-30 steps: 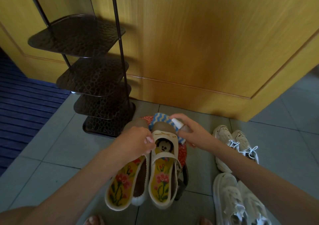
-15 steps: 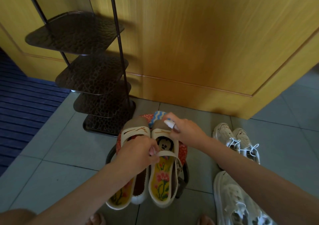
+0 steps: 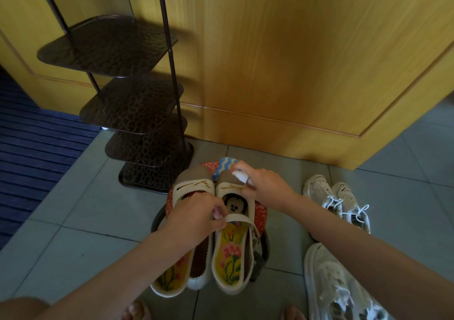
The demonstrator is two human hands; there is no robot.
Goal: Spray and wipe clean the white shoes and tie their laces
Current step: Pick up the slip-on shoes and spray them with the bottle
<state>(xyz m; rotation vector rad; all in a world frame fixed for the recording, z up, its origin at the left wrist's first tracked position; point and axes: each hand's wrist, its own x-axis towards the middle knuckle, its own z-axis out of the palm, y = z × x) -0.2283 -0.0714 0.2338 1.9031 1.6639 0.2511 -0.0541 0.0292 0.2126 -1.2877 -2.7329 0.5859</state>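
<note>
Over the last second the pair of cream strap shoes (image 3: 228, 253) has slid out from under the left hand (image 3: 196, 221), so the brown toe of the left-hand shoe now shows. The white spray bottle (image 3: 240, 176) has drifted a little toward 9 o'clock and now sits over the toe of the other shoe. In the last half second almost nothing has moved.

The cream shoes lie toes toward 12 o'clock on a red patterned stool (image 3: 261, 213), and a blue-and-white wavy cloth (image 3: 227, 163) peeks out at their toes. One pair of white laced sneakers (image 3: 337, 198) stands on the grey tiled floor (image 3: 73, 233) at 3 o'clock from the stool, with its laces loose. A second white pair (image 3: 336, 285) is at 5 o'clock. A dark tiered shoe rack (image 3: 127, 103) stands at 11 o'clock, a yellow wooden door (image 3: 294, 61) runs across 12 o'clock, and a blue ribbed mat (image 3: 29, 147) lies at 9 o'clock.

The left hand's fingers are curled and pinch the strap (image 3: 239, 217) of the right-hand shoe. The right hand (image 3: 267, 187) is curled round the spray bottle, and only the bottle's white top shows.
</note>
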